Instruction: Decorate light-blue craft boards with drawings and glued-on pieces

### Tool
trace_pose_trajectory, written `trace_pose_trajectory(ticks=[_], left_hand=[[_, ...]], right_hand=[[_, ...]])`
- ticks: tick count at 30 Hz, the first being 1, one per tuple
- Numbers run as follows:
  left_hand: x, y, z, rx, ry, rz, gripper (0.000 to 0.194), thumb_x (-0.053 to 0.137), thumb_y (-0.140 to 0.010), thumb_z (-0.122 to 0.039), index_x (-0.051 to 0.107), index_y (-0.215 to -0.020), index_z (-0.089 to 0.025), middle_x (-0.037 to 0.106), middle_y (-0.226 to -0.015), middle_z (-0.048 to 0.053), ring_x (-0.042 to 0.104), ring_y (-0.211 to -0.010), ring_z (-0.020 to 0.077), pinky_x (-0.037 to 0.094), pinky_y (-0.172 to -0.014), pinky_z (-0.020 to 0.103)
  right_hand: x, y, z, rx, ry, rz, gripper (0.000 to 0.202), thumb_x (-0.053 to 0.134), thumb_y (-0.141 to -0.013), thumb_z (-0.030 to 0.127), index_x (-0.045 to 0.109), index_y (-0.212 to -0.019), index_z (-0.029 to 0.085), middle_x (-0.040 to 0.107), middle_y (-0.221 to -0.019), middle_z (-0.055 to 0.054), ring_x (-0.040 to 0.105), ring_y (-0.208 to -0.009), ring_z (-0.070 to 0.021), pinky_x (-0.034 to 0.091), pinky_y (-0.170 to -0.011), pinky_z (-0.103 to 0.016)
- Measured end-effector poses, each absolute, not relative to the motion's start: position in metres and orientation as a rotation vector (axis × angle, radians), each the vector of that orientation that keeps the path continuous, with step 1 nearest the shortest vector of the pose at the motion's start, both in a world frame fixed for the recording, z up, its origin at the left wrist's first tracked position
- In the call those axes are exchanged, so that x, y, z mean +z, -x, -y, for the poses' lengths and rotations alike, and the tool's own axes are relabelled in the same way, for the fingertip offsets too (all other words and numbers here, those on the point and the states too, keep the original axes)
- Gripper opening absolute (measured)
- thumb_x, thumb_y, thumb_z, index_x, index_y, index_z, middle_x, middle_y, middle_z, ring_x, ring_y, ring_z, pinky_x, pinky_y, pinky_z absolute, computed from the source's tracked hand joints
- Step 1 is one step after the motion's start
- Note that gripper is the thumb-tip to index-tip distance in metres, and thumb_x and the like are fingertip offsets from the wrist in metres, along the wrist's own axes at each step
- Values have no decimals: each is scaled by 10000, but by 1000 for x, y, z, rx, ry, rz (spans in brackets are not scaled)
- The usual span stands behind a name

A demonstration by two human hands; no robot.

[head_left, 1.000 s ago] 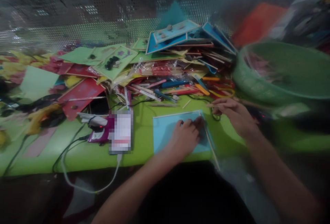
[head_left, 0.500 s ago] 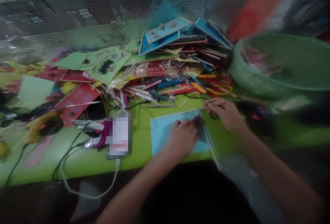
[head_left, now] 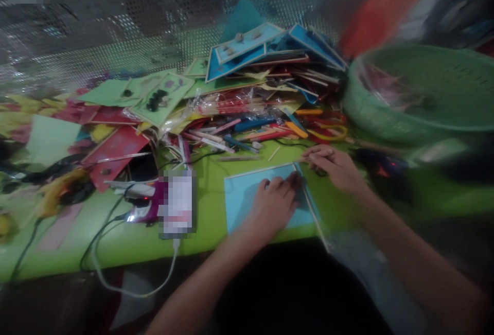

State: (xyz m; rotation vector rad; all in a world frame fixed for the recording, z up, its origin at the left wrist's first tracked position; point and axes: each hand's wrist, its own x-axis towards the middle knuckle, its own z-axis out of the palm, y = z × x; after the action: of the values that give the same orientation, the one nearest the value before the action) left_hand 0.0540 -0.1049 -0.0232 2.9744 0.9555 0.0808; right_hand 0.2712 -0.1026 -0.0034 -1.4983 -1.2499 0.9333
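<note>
A light blue sheet of card (head_left: pixel 241 196) lies at the table's front edge, with a thin pale strip along its top side. My left hand (head_left: pixel 274 201) rests palm down on it, fingers spread, fingertips by the top right corner. A thin wooden stick (head_left: pixel 314 211) runs down the card's right side and sticks out past the table edge; my left fingertips are against its upper end. Just right of that corner, my right hand (head_left: pixel 328 162) is closed in a pinch. What it pinches is too small and blurred to make out.
Behind lies a heap of framed coloured cards (head_left: pixel 247 49), with pens and sticks (head_left: pixel 239 139) before it. A green basin (head_left: pixel 386 119) stands at right. Left are a phone (head_left: pixel 177 204) on a cable and a yellow glue gun (head_left: pixel 57 191). The table (head_left: pixel 210 222) is green.
The view has shifted very slightly. Both hands, the blue card and the stick stay in nearly the same places.
</note>
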Motion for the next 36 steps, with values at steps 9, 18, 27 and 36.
trace_pose_trajectory(ticks=[9, 18, 27, 36], left_hand=[[-25, -54, 104, 67, -2975, -956, 515, 462, -1061, -406, 510, -1531, -201, 475, -1629, 42, 525, -1230, 270, 478, -963, 446], [-26, -54, 103, 85, -2994, -945, 391, 503, -1044, -379, 661, -1361, -213, 545, -1574, 37, 538, -1191, 262, 476, -935, 446], [-24, -53, 103, 71, -3007, -944, 341, 535, -1033, -388, 706, -1262, -202, 627, -1480, 73, 536, -1185, 269, 471, -937, 443], [-20, -53, 104, 5, -2999, -944, 319, 502, -1043, -373, 737, -1180, -206, 567, -1552, 45, 523, -1209, 264, 474, -962, 440]], right_hand=[[-4, -272, 105, 832, 1519, 1289, 231, 678, -862, 397, 767, -928, 194, 804, -958, -89, 719, -864, -233, 528, -779, -346], [-3, -271, 109, 804, 1545, 1347, 235, 657, -877, 386, 771, -935, 189, 796, -932, -78, 725, -840, -233, 535, -762, -341], [-5, -272, 106, 809, 1524, 1347, 261, 649, -888, 411, 776, -964, 196, 804, -952, -79, 730, -886, -243, 543, -799, -350], [-2, -273, 108, 798, 1526, 1375, 245, 642, -890, 403, 766, -889, 192, 786, -859, -60, 686, -777, -206, 483, -703, -314]])
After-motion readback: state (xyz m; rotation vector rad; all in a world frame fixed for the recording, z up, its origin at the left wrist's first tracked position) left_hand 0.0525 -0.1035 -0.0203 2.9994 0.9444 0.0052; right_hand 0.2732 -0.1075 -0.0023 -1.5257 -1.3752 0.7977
